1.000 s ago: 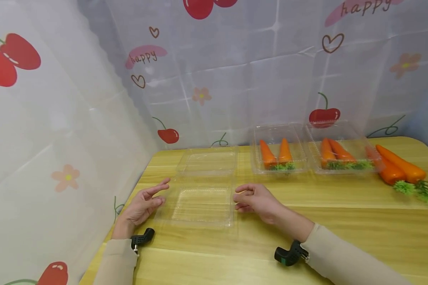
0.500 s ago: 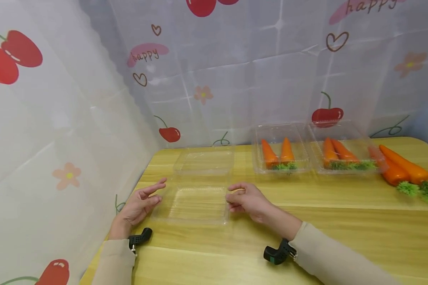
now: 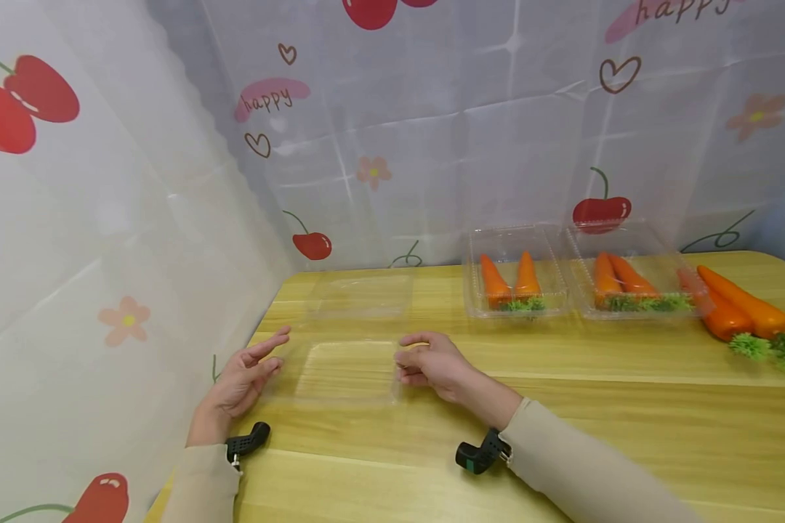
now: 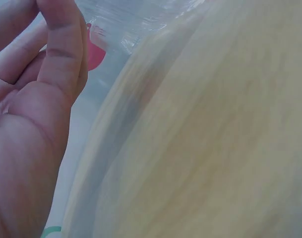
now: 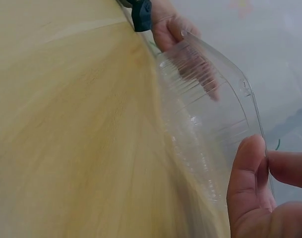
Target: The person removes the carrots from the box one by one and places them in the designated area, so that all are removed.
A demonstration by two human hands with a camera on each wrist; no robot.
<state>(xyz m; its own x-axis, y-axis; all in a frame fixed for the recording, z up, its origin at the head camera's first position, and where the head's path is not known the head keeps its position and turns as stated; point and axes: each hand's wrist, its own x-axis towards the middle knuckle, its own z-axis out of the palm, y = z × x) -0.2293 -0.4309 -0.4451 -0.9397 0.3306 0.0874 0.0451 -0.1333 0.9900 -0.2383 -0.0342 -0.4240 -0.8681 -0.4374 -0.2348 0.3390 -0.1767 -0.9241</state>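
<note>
A clear plastic clamshell container [image 3: 347, 372] lies unfolded on the wooden table, its lid half toward the back wall. My right hand [image 3: 435, 367] pinches the container's right rim between thumb and fingers; the right wrist view shows the thumb [image 5: 246, 173] on the near face of the clear wall. At the opposite side is my left hand [image 3: 245, 374], its fingers loosely extended beside the left edge. In the left wrist view, the left hand's fingers [image 4: 61, 49] grip nothing, and part of the clear plastic [image 4: 141, 20] shows beyond them.
Two more clear containers, one with a pair of toy carrots [image 3: 493, 280] and one with another pair [image 3: 624, 276], stand at the back right. Two loose carrots [image 3: 749, 305] lie at the far right. A printed curtain [image 3: 432, 160] borders the table behind and on the left.
The open container has slid left along the table, with the right hand pinching its rim. My left hand has shifted left too. The carrots and their containers have stayed put.
</note>
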